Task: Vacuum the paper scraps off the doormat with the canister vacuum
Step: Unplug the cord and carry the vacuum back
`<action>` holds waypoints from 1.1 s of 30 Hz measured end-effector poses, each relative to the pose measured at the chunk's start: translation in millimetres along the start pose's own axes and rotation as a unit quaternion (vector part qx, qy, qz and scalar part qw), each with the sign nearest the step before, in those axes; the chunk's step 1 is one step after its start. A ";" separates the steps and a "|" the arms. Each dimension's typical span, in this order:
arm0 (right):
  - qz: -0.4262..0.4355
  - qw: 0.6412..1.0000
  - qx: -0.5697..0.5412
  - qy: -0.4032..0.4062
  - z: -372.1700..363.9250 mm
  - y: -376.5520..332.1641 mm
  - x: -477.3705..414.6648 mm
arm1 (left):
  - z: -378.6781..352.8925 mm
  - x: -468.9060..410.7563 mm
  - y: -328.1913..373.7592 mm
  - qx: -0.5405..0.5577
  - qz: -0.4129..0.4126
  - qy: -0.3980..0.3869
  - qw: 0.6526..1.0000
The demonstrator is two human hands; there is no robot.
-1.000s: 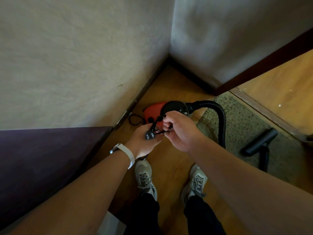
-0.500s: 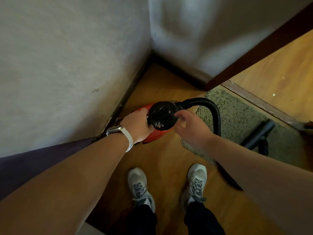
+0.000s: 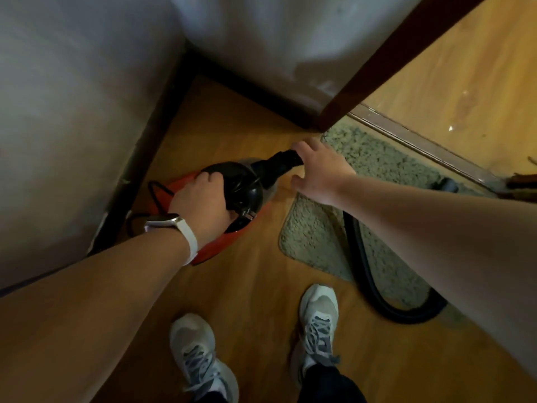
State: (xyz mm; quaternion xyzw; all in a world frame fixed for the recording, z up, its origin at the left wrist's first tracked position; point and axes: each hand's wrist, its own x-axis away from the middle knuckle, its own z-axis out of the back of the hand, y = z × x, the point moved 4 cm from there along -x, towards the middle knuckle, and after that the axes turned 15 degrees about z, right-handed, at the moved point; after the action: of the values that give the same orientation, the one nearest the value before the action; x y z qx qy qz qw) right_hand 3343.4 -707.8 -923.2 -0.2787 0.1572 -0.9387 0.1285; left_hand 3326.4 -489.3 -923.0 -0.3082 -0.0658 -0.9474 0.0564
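The red and black canister vacuum (image 3: 250,196) sits on the wood floor near the wall corner. My left hand (image 3: 200,205) grips its black top, fingers curled over the rim, and the power plug (image 3: 247,215) lies just beside the hand. My right hand (image 3: 319,173) curls round the black hose (image 3: 279,164) where it leaves the canister. The hose passes under my right arm and loops over the speckled doormat (image 3: 377,158). A dark nozzle end (image 3: 449,184) shows at the mat's far side. I see no scraps on the mat's visible part.
Walls with dark skirting (image 3: 162,106) close in on the left and ahead. A dark door frame (image 3: 377,68) and a threshold strip (image 3: 421,141) border the mat, with white specks (image 3: 450,128) on the floor beyond. A black cord (image 3: 154,196) lies behind the canister. My shoes (image 3: 318,315) stand close.
A second ago both hands held the plug above the canister. The left hand has gone down onto the canister top and the right hand has shifted to the hose. The view has dropped closer.
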 end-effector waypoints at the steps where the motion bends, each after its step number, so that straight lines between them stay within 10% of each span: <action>1: 0.001 1.000 0.009 -0.004 -3.9 5.6 -5.5 | -2.7 -2.7 0.8 -0.004 0.007 0.002 1.000; 19: -0.184 0.928 -0.271 0.178 -76.3 73.0 9.9 | -19.2 -10.2 -6.0 -0.016 -0.053 0.082 0.995; 33: -0.313 0.854 -0.395 0.129 -240.4 87.4 100.1 | -16.8 -2.6 -6.4 0.045 -0.057 0.049 0.996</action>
State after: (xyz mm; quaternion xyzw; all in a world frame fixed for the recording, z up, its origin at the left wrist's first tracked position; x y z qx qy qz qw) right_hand 3140.1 -767.1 -1098.1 -0.2166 0.4346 -0.8158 -0.3142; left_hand 3317.9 -485.6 -938.5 -0.2542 -0.1226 -0.9591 0.0192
